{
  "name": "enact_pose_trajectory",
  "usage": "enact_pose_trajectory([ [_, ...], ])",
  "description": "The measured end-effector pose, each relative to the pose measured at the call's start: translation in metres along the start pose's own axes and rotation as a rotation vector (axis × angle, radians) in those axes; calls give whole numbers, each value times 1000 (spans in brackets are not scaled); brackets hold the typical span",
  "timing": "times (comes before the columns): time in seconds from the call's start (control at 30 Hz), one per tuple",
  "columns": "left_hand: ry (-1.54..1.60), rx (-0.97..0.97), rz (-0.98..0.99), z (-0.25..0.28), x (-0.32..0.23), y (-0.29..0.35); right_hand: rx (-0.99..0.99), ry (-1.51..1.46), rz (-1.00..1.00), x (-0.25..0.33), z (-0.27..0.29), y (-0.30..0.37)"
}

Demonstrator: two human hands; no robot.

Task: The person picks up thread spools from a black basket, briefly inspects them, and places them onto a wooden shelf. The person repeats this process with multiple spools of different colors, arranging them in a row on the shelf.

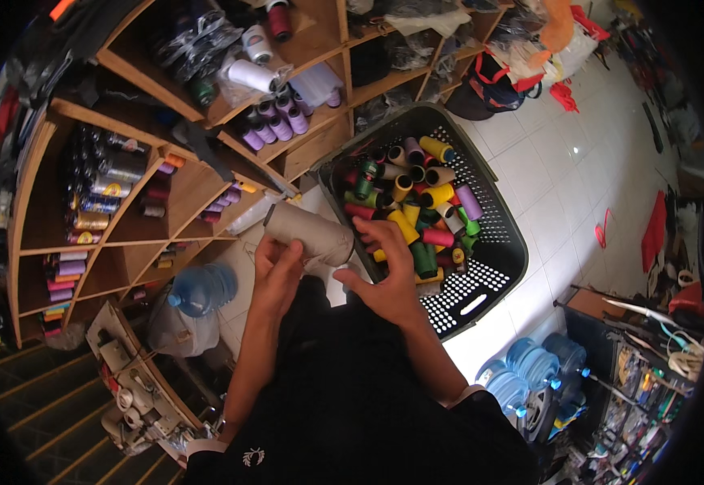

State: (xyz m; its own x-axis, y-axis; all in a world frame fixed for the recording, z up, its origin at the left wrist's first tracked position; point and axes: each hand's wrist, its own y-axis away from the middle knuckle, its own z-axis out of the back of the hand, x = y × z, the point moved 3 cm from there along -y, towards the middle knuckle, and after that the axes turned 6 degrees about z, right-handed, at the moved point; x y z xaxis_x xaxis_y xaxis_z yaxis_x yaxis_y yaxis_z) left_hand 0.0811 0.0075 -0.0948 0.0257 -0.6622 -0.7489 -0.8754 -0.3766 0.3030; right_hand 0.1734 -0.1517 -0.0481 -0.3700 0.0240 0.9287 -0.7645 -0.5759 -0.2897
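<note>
In my left hand [277, 271] is a large grey-beige cone of thread [310, 233], lying on its side with its wider end toward the left. Those fingers wrap its lower side, and a few loose strands hang beneath it. My right hand [384, 275] is beside the cone's right end, fingers spread and curved; whether a fingertip touches the cone I cannot tell. Just beyond that hand stands a dark green plastic basket [507, 246]. It holds a heap of thread spools in yellow, green, red, purple and other colours.
Wooden shelves [198, 234] with thread spools fill the left and far side, including a purple group [275, 128]. A blue water bottle [205, 289] stands at left, near a sewing machine [130, 396]. More blue bottles [529, 364] are lower right. A dark cap [469, 99] lies behind the basket.
</note>
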Motion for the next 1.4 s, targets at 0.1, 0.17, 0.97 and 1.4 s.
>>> enact_pose_trajectory([
  [0.1, -14, -38, -54, 2, -4, 10, -3, 119, 152, 1, -6, -3],
  [0.17, -23, -70, -95, 1, -10, 15, -14, 143, 223, 2, -12, -6],
  [0.97, 241, -367, -311, 34, -42, 32, 113, -207, 150, -9, -57, -31],
  [1.4, -389, -648, -322, 134, -81, 85, 900, -582, -349, -38, -222, -41],
])
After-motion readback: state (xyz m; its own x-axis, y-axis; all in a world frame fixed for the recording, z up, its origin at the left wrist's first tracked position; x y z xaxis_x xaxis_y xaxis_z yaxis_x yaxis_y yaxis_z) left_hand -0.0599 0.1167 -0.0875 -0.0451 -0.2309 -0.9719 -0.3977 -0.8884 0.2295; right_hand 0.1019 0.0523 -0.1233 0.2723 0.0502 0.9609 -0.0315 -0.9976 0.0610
